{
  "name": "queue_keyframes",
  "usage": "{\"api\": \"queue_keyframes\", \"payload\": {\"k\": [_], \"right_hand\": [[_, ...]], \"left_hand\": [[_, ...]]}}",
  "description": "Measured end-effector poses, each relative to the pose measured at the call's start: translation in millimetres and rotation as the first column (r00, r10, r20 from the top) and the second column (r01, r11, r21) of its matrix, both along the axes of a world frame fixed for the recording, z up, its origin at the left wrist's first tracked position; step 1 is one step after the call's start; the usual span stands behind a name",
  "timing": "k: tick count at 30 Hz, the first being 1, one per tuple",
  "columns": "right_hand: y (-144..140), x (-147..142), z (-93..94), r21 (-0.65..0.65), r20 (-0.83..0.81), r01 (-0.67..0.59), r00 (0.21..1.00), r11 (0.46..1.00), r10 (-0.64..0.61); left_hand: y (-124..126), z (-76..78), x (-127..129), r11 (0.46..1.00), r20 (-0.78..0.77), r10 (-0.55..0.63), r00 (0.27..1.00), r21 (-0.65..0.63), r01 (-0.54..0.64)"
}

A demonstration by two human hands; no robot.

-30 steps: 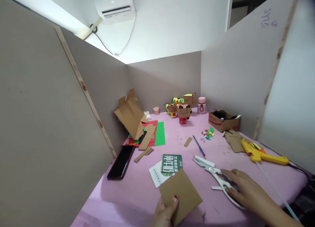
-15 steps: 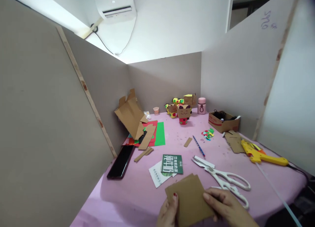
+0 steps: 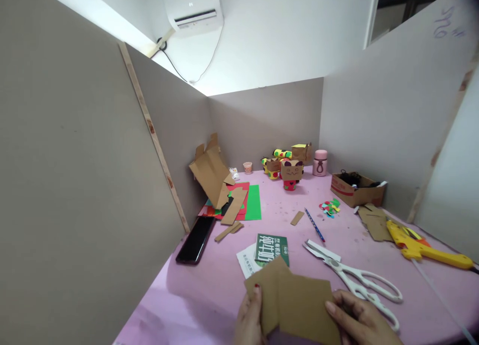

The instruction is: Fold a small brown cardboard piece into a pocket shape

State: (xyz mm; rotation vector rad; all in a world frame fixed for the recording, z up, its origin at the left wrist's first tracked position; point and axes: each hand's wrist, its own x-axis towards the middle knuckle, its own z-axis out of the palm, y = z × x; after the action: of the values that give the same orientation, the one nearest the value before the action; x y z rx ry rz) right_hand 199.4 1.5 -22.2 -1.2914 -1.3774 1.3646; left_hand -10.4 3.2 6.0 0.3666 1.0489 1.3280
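While both hands pinch 2 cardboard pieces, cardboard box holds dark items, scissors nearby

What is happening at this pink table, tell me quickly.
A person holds brown cardboard pieces over the pink table, left hand at their left edge, right hand at the right. White scissors lie untouched just beyond the right hand, a yellow glue gun farther right. Small cardboard figures stand at the back.

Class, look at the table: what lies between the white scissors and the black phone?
In the head view, a green printed card on white paper lies between the scissors and phone.
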Motion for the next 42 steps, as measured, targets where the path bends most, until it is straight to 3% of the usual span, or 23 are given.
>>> {"api": "queue_keyframes", "payload": {"k": [2, 7, 13, 18, 24, 32, 38, 42], "right_hand": [[2.2, 3.9, -1.7, 0.007, -0.006, 0.034, 0.999, 0.999, -0.034], [4.7, 5.4, 4.5, 0.044, -0.074, 0.148, 0.987, 0.988, -0.144], [15.5, 4.7, 22.4, 0.038, -0.124, 0.276, 0.955, 0.961, -0.269], [29.2, 16.5, 21.7, 0.122, -0.103, 0.271, 0.960, 0.955, -0.259], [33.3, 18.0, 27.1, 0.035, -0.152, 0.276, 0.951, 0.961, -0.268], [55.7, -10.0, 34.5, -0.024, -0.081, 0.105, 0.991, 0.994, -0.106], [100.9, -40.7, 40.6, -0.115, 0.023, 0.136, 0.991, 0.984, -0.134], [115.9, -59.3, 39.7, -0.161, 0.142, 0.140, 0.983, 0.977, -0.117]], "left_hand": [[5.7, 10.0, -13.3, 0.995, -0.073, 0.098, 0.992, 0.017, -0.097], [16.5, 25.7, -48.7, 0.976, -0.165, 0.213, 0.963, 0.087, -0.201], [16.6, 20.2, -54.3, 0.990, -0.224, 0.081, 0.971, 0.129, -0.053], [23.1, 18.8, -57.7, 0.983, -0.258, 0.048, 0.965, 0.181, -0.001], [33.2, 29.8, -91.1, 0.962, -0.296, 0.251, 0.922, 0.185, -0.202], [35.5, 24.3, -89.4, 0.968, -0.278, 0.248, 0.928, 0.115, -0.224], [37.4, 21.5, -89.3, 0.967, -0.260, 0.254, 0.932, 0.073, -0.243], [35.3, 18.1, -91.6, 0.972, -0.263, 0.234, 0.936, 0.063, -0.226]]}}
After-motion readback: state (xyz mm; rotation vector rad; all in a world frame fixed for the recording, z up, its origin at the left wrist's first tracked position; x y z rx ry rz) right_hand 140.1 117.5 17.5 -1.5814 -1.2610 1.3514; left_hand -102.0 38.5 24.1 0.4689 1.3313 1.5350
